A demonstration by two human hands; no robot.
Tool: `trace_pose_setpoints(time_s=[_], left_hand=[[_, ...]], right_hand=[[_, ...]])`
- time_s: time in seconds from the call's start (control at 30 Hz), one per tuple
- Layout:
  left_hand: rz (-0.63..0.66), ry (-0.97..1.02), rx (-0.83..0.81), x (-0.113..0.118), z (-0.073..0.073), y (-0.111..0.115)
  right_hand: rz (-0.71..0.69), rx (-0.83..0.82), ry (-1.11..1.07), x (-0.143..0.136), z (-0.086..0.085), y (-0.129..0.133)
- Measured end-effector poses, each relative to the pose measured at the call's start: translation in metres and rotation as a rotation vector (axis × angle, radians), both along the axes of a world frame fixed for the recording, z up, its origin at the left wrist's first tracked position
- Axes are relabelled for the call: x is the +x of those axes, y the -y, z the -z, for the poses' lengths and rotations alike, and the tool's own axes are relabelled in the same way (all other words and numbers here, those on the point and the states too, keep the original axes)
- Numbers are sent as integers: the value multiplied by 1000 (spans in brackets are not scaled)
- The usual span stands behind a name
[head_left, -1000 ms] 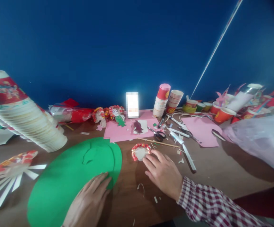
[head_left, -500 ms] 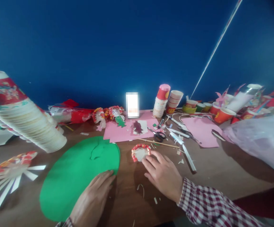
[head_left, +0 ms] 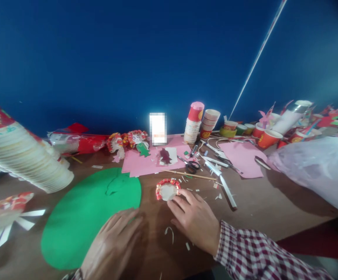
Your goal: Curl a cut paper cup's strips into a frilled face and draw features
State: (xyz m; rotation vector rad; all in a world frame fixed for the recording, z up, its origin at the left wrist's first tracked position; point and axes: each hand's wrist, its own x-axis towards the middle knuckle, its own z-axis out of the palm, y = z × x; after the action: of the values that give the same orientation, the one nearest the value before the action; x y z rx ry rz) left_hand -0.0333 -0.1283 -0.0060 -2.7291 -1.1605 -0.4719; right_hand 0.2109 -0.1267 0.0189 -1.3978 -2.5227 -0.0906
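Note:
My right hand (head_left: 194, 221) has its fingers stretched out, and their tips touch the right side of a small paper-cup craft (head_left: 168, 191). That craft lies flat, with a pale round middle and a curled red, white and gold rim. My left hand (head_left: 113, 240) is open and palm down, its fingers together and straight. It is over the lower right edge of a large green paper sheet (head_left: 78, 217); whether it presses on the sheet I cannot tell. Thin paper scraps (head_left: 170, 234) lie between the two hands.
Black-handled scissors (head_left: 191, 166), a wooden stick (head_left: 191, 175) and a white utility knife (head_left: 227, 190) lie beyond my right hand. Pink paper (head_left: 131, 165) is behind. Nested paper cups (head_left: 34, 159) lean at left, beside a cut-strip craft (head_left: 8, 217). A plastic bag (head_left: 317, 171) bulges at right.
The view has turned slightly right, so everything on the table sits further left. My left hand has shifted a little right relative to the green sheet. My right hand stays at the craft's rim.

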Motion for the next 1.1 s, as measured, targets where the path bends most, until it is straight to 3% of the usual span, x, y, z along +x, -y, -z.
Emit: trace_pose_setpoints(time_s=[0.1,0.33,0.6,1.1], left_hand=[[67,48,-57,23,-7,-4],[-7,140,-150,60,-8,-38],[-34,204,-137,56,7,-33],[104,111,-182,67,-14,-39]], right_hand=[[-5,7,3,1,-1,-2],[-32,12,-9,5,2,-9],[-115,-75,-42,13,3,-9],[-14,66,-109,25,-6,-19]])
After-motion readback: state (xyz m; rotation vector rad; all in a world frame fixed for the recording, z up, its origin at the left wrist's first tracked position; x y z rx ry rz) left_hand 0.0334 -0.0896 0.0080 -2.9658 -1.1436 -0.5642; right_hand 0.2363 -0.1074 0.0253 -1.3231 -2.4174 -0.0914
